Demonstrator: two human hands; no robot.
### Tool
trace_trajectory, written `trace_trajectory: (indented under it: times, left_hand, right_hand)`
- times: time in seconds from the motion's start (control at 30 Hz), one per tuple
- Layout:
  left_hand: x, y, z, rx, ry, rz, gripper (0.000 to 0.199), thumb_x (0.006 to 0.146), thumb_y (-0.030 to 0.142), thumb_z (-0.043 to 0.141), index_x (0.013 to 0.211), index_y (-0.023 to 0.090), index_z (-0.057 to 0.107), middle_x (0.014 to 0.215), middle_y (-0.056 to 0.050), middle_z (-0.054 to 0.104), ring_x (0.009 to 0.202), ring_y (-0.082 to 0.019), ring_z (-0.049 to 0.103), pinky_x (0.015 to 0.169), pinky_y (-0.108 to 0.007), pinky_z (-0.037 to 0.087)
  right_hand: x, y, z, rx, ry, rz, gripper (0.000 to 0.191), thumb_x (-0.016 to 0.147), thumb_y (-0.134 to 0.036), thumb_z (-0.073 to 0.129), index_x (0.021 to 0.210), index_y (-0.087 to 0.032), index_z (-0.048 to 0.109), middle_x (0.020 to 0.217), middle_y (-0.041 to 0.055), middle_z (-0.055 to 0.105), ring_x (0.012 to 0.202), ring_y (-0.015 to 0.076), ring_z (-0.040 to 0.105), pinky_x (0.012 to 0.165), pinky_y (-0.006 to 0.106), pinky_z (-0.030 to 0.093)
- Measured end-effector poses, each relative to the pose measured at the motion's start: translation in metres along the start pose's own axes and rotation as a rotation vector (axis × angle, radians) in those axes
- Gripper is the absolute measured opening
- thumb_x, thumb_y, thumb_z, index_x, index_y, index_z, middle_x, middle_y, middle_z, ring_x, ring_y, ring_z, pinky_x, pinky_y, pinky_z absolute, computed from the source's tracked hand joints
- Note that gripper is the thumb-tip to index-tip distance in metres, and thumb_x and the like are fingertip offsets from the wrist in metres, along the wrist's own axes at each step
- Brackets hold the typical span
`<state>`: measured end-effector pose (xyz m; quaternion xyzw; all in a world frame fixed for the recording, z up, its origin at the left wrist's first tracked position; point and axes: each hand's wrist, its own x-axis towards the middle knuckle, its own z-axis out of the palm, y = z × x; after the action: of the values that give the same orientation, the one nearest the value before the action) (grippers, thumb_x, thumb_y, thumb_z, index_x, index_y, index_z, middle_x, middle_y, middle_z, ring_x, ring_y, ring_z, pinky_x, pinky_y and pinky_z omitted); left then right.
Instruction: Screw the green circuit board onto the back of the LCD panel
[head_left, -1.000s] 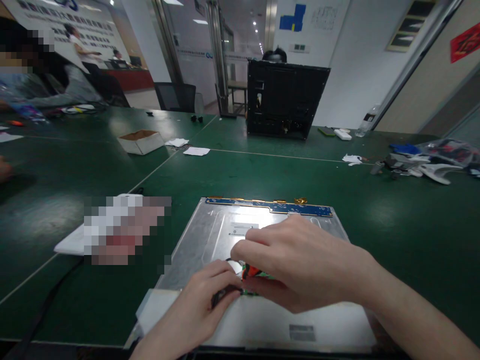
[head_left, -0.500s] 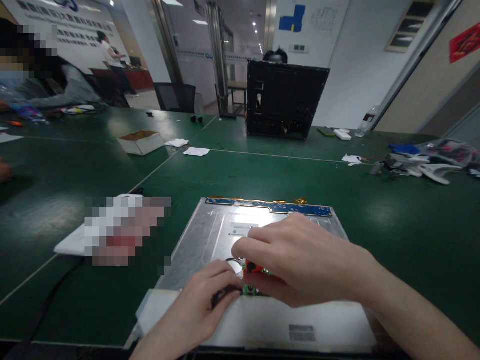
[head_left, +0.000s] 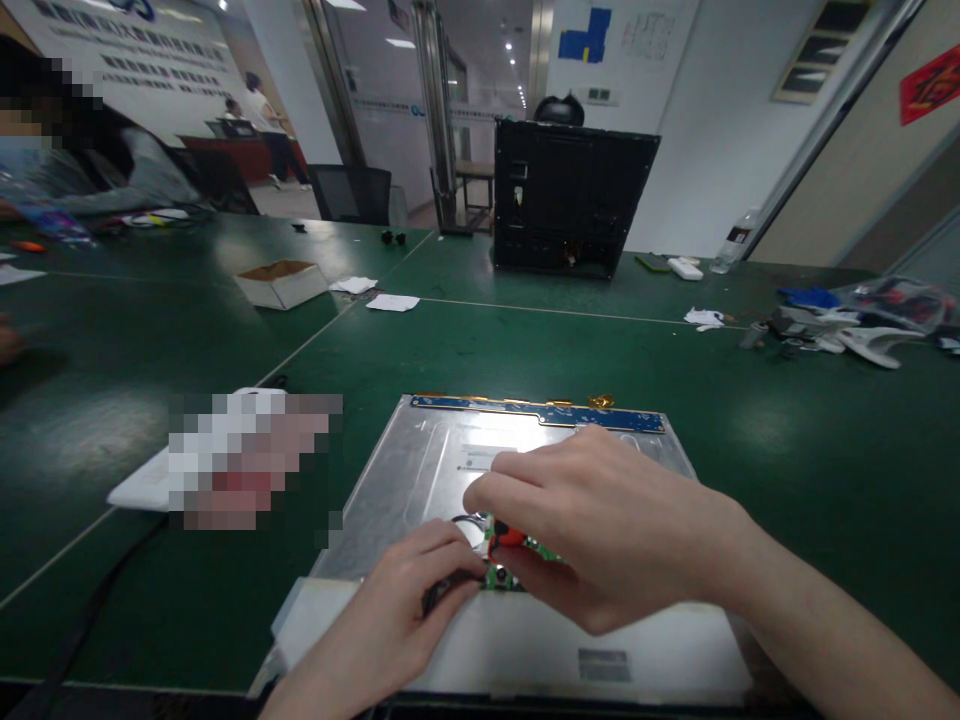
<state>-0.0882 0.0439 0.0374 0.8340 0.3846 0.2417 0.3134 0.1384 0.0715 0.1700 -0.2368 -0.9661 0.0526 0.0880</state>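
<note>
Silver panel (head_left: 435, 450) on green bench (head_left: 787, 520) | green board (head_left: 501, 577) on panel | right hand (head_left: 600, 525): closed round orange-black tool (head_left: 510, 536) | left hand (head_left: 420, 590): fingers curled at board's edge, grip unclear

- Red tool (head_left: 510, 535): tip and most of body hidden by the right hand (head_left: 592, 525).
- Green board (head_left: 501, 577): largely covered by both hands.
- Dark item (head_left: 441, 595) within the left hand (head_left: 412, 590): too obscured to identify.
- White card (head_left: 142, 480): face pixelated.
- Seated person (head_left: 142, 175): cropped at left.
</note>
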Motion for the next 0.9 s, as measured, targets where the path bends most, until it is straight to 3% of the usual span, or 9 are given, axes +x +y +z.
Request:
trace_trajectory:
  times: [0.37, 0.9]
  left_hand:
    - [-0.0004, -0.0023, 0.0009, 0.000, 0.040, 0.022, 0.025, 0.090, 0.009, 0.053, 0.102, 0.026, 0.067, 0.100, -0.001, 0.065, 0.093, -0.018, 0.061, 0.084, -0.026, 0.048]
    - [0.0008, 0.0018, -0.0005, 0.014, 0.048, 0.011, 0.014, 0.089, 0.014, 0.054, 0.089, 0.022, 0.066, 0.091, -0.003, 0.066, 0.087, -0.020, 0.064, 0.074, -0.025, 0.050]
  right_hand:
    - [0.0014, -0.0006, 0.0037, -0.027, 0.023, 0.013, 0.015, 0.097, -0.033, 0.047, 0.095, -0.020, 0.054, 0.079, -0.0030, 0.059, 0.061, 0.0124, 0.042, 0.051, 0.030, 0.023]
    - [0.0008, 0.0013, 0.0023, -0.014, 0.021, -0.009, 0.019, 0.098, -0.038, 0.048, 0.094, -0.020, 0.053, 0.079, -0.0024, 0.059, 0.062, 0.0123, 0.043, 0.051, 0.031, 0.022]
